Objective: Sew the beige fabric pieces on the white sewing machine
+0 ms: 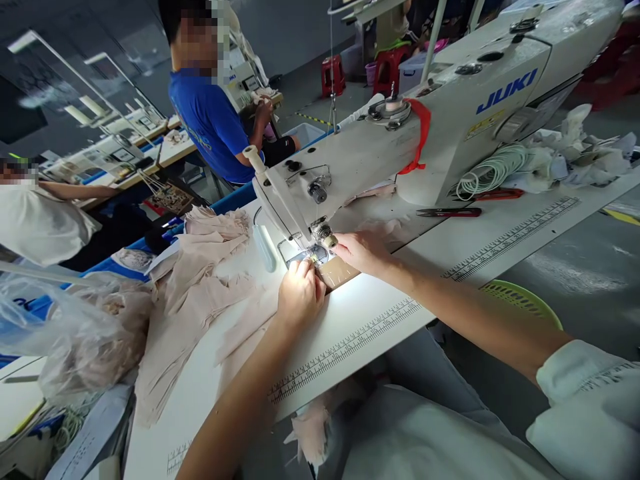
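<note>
A white JUKI sewing machine (370,150) stands over the table, its lamp lighting the needle area. My left hand (300,290) is closed at the front left of the needle, fingertips bent together; whatever they grip is hidden. Beside the machine's round tension knob (327,240), my right hand (363,252) reaches in from the right with its fingers together, their tips partly hidden behind the knob. Between both hands lies a brown plate (336,272) at the machine bed. Pale pink fabric pieces (200,287) are piled left of my left hand.
Black-handled snips (449,212) and a coil of pale cord (493,172) lie on the right of the table (370,327), near white scraps (565,157). A plastic bag (100,333) sits at the left. A person in blue (210,120) works behind the machine; another in white sits left.
</note>
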The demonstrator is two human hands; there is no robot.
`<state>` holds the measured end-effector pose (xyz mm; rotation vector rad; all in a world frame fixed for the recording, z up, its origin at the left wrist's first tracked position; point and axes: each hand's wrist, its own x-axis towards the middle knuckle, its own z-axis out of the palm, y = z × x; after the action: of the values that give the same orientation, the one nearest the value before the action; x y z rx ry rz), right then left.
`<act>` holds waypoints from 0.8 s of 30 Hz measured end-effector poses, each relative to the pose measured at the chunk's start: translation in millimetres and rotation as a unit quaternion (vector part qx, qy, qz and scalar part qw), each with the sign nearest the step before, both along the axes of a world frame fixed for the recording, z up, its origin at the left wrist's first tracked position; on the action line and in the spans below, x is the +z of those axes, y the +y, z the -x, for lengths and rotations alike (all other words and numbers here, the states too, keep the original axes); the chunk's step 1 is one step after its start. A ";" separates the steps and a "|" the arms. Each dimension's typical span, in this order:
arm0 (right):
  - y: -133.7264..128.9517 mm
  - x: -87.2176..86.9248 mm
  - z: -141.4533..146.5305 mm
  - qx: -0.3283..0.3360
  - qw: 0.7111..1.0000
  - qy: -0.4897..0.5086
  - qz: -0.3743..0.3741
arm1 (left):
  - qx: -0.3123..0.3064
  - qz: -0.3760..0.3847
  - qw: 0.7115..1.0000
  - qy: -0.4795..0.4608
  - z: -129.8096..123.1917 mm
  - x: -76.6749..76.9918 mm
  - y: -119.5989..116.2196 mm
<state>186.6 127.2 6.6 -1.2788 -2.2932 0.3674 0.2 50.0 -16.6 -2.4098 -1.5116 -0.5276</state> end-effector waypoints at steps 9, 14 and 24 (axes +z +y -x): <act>-36.1 18.9 -9.2 0.096 0.994 -0.058 -0.010 | 0.068 0.043 0.992 -0.097 28.5 20.8 7.3; -88.5 12.3 19.2 0.282 0.946 -0.074 -0.142 | 0.271 0.151 0.946 -0.092 63.1 43.4 4.3; -165.3 -27.2 -0.7 0.366 0.918 -0.009 -0.153 | 0.210 0.399 0.821 -0.351 101.4 63.5 -113.5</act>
<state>187.3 -38.1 -20.6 -0.2381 -2.6419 0.2185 -101.1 -63.5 46.9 -2.3349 -3.0072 -0.8643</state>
